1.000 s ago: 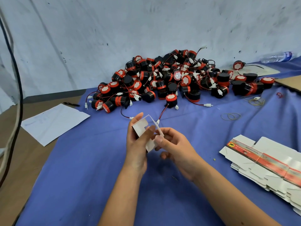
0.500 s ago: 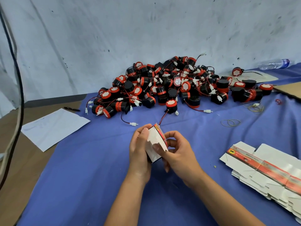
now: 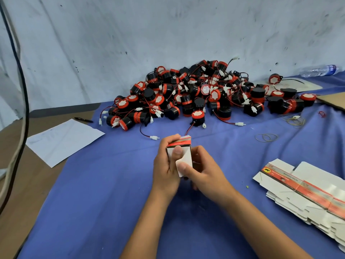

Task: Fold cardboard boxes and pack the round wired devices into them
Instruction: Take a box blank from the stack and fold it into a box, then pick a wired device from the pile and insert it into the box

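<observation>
A small white cardboard box (image 3: 183, 156) with a red and black band sits between both hands above the blue cloth. My left hand (image 3: 166, 165) grips its left side, thumb pressed on the near white face. My right hand (image 3: 203, 172) holds the right side, thumb on a white flap at the box's lower end. A big heap of round black and red wired devices (image 3: 196, 94) lies behind, against the wall. One device (image 3: 197, 117) stands apart just beyond the box, its red wire running toward it. A stack of flat unfolded boxes (image 3: 306, 191) lies at the right.
The blue cloth (image 3: 104, 193) covers the table. A white sheet of paper (image 3: 63, 141) and a pen (image 3: 83, 119) lie at the left on bare brown wood. Rubber bands (image 3: 267, 137) lie right of centre. A plastic bottle (image 3: 319, 70) rests at the far right by the wall. Cables (image 3: 22, 101) hang at left.
The box went from a flat, half-open blank to a squared-up shape with its red band on top. Both hands turned it and shifted their thumbs onto the near face and flap.
</observation>
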Demonstrator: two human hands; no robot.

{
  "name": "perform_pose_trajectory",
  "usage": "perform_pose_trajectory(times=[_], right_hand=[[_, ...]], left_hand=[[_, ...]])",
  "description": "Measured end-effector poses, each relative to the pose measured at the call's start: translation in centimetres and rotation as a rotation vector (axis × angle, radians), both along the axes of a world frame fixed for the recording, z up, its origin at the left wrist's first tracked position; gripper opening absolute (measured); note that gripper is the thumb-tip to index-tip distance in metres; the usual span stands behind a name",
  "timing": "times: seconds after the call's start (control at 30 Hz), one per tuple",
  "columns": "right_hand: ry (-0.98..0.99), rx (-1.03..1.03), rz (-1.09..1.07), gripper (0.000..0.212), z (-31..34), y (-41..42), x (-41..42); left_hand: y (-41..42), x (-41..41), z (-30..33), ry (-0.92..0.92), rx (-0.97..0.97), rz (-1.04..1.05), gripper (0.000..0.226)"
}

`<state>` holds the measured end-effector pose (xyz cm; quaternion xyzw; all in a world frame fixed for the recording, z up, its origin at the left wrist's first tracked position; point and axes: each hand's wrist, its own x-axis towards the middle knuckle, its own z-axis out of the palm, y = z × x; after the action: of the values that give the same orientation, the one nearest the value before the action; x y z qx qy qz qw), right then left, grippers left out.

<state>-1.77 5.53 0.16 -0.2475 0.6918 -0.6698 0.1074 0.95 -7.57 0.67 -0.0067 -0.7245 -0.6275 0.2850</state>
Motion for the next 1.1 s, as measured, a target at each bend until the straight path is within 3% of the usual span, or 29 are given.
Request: perform_pose_trajectory(times=[0.1, 0.33, 0.53, 0.77, 0.9, 1.1], right_hand=[[0.245, 0.201, -0.135, 0.028, -0.5, 0.6, -0.8], [-0.029, -0.116, -0.044, 0.023, 0.1, 0.5, -0.7], [0.054, -0.12, -0.081, 0.024, 0.2, 0.3, -0.6], [0.077, -0.074, -0.127, 0.025, -0.1, 0.6, -1.1], [0.013, -0.111, -0.087, 0.025, 0.1, 0.8, -0.9], [-0.118, -0.161, 0.047, 0.032, 0.5, 1.2, -1.0]], left_hand=[[0.1, 0.0, -0.1, -0.065, -0.004, -0.097, 0.048], [-0.2, 0.0, 0.3, -0.202, 0.277, -0.172, 0.066], [0.2, -0.2, -0.2, -0.187, 0.15, -0.065, 0.057], [0.3, -0.3, -0.8, -0.173, -0.043, -0.007, 0.075], [-0.1, -0.3, -0.8, -0.167, -0.018, -0.051, 0.103], [-0.4, -0.1, -0.4, -0.199, 0.191, -0.119, 0.084]])
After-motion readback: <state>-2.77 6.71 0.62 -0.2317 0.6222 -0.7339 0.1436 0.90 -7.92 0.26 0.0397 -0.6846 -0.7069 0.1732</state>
